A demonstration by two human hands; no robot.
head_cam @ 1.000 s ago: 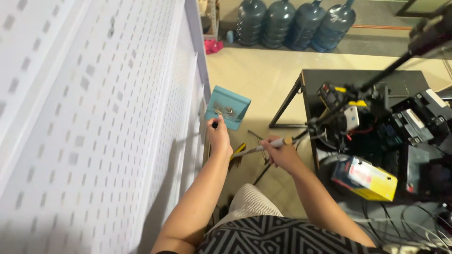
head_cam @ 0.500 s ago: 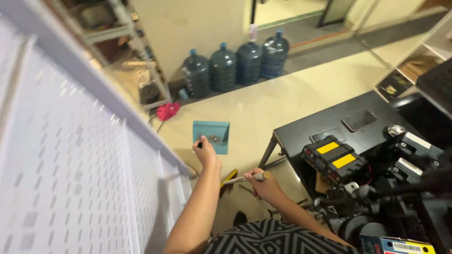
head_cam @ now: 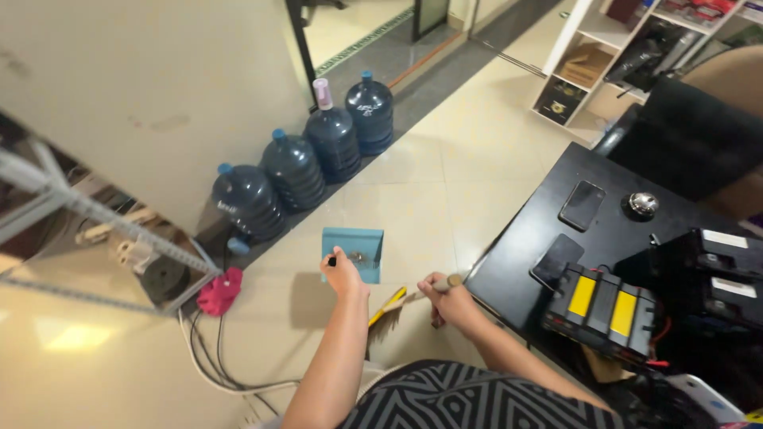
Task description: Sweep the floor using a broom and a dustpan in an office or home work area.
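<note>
Now our left hand (head_cam: pixel 345 276) grips the light, stiff blue dustpan (head_cam: pixel 354 253) by its handle; our right hand (head_cam: pixel 450 299) squeezes the little broom (head_cam: pixel 395 304) mid-frame.

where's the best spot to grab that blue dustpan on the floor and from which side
Grip the blue dustpan by its short dark handle at the near edge, coming from the person's side. The pan lies flat with debris inside and its open mouth facing away. The left hand already closes there; the right hand holds the small broom.

teal-blue dustpan (head_cam: pixel 354 252), yellow-n-black broom (head_cam: pixel 389 306), dk blue water jugs (head_cam: pixel 296 168), black table (head_cam: pixel 517 270), blk/white zigzag shirt (head_cam: pixel 469 401), pink rag (head_cam: pixel 218 291)
</note>
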